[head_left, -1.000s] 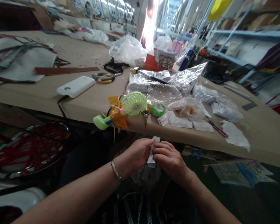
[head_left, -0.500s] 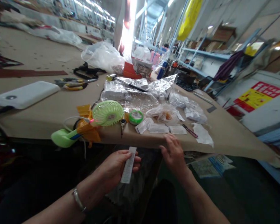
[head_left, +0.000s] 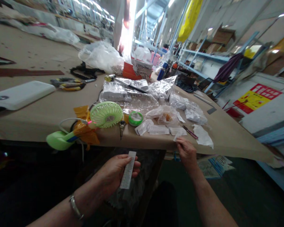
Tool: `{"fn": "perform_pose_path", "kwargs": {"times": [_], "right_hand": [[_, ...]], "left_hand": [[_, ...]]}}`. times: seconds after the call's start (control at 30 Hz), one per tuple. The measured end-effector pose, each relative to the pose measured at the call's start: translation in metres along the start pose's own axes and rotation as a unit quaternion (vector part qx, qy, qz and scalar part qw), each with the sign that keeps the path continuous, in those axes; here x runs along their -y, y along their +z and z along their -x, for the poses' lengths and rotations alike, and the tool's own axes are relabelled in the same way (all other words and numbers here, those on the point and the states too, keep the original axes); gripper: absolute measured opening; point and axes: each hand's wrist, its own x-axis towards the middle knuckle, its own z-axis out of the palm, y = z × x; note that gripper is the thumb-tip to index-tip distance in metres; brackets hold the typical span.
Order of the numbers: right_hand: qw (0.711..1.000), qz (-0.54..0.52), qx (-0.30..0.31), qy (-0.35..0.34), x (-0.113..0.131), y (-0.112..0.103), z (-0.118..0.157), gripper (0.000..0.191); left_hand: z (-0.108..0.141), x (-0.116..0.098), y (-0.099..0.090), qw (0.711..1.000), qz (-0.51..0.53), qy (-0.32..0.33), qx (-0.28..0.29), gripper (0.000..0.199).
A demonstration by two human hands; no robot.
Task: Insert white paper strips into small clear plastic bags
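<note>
A narrow white label strip (head_left: 128,170) with printed lines lies in my left hand (head_left: 120,167), held under the thumb, below the table edge. At the table's front edge my right hand (head_left: 186,151) has its fingers drawn together on a small whitish slip (head_left: 178,136), thin and partly see-through. Just beyond it lies a row of printed labels (head_left: 158,130) on the brown table covering. Dark red-handled snips (head_left: 190,131) rest to the right of them, beside a crumpled white paper (head_left: 203,136).
A green fan (head_left: 106,114) is taped at the table edge, with a screwdriver-like tool (head_left: 122,127) and a green tape roll (head_left: 135,118) beside it. Behind are plastic bags (head_left: 164,114) and a hammer-like tool (head_left: 127,83). Pliers (head_left: 69,84) and a white power bank (head_left: 22,94) lie left.
My right hand has moved slightly right and its spread fingers have closed on a small whitish slip at the table edge. The left hand keeps the label strip, slightly lower. The view shifted a little.
</note>
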Motion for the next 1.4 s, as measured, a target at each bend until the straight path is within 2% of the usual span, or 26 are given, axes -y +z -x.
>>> {"fn": "perform_pose_path", "kwargs": {"times": [0.07, 0.13, 0.17, 0.2, 0.27, 0.33, 0.4, 0.57, 0.83, 1.1, 1.2, 1.3, 1.4], "right_hand": [[0.999, -0.027, -0.038, 0.020, 0.015, -0.001, 0.002, 0.015], [0.994, -0.080, -0.060, 0.033, 0.043, 0.003, 0.007, 0.013], [0.987, -0.143, -0.060, 0.032, 0.061, 0.005, 0.011, 0.012], [0.978, -0.203, -0.037, 0.015, 0.079, 0.009, 0.015, 0.014], [0.962, -0.263, 0.040, -0.068, 0.115, 0.016, 0.023, 0.019], [0.946, -0.267, 0.103, -0.153, 0.141, 0.025, 0.030, 0.023], [0.937, -0.252, 0.129, -0.205, 0.156, 0.033, 0.034, 0.022], [0.932, -0.231, 0.150, -0.236, 0.159, 0.042, 0.034, 0.018], [0.931, -0.216, 0.164, -0.242, 0.162, 0.037, 0.029, 0.017], [0.931, -0.210, 0.177, -0.239, 0.164, 0.035, 0.030, 0.017], [0.929, -0.220, 0.183, -0.234, 0.164, 0.033, 0.033, 0.022], [0.930, -0.261, 0.184, -0.181, 0.163, 0.030, 0.034, 0.030], [0.939, -0.308, 0.155, -0.023, 0.161, 0.030, 0.030, 0.025]], "left_hand": [[0.001, 0.000, 0.001, 1.000, 0.005, 0.001, 0.001, 0.007], [0.002, 0.001, 0.003, 1.000, 0.007, 0.000, 0.004, 0.008], [0.002, 0.002, 0.004, 1.000, 0.008, 0.000, 0.008, 0.008], [0.003, 0.003, 0.005, 1.000, 0.012, 0.000, 0.016, 0.009], [0.003, 0.005, 0.006, 0.999, 0.032, 0.008, 0.043, 0.010], [0.004, 0.006, 0.006, 0.996, 0.057, 0.025, 0.069, 0.012], [0.004, 0.008, 0.004, 0.993, 0.080, 0.040, 0.075, 0.015], [0.002, 0.010, -0.002, 0.992, 0.095, 0.054, 0.059, 0.011], [0.002, 0.010, -0.003, 0.991, 0.081, 0.065, 0.081, 0.004], [0.003, 0.013, -0.005, 0.988, 0.084, 0.067, 0.107, 0.013], [0.002, 0.015, -0.006, 0.988, 0.082, 0.066, 0.109, 0.008], [0.003, 0.014, -0.006, 0.990, 0.076, 0.067, 0.102, 0.005], [0.006, 0.012, -0.005, 0.992, 0.052, 0.044, 0.107, 0.008]]}}
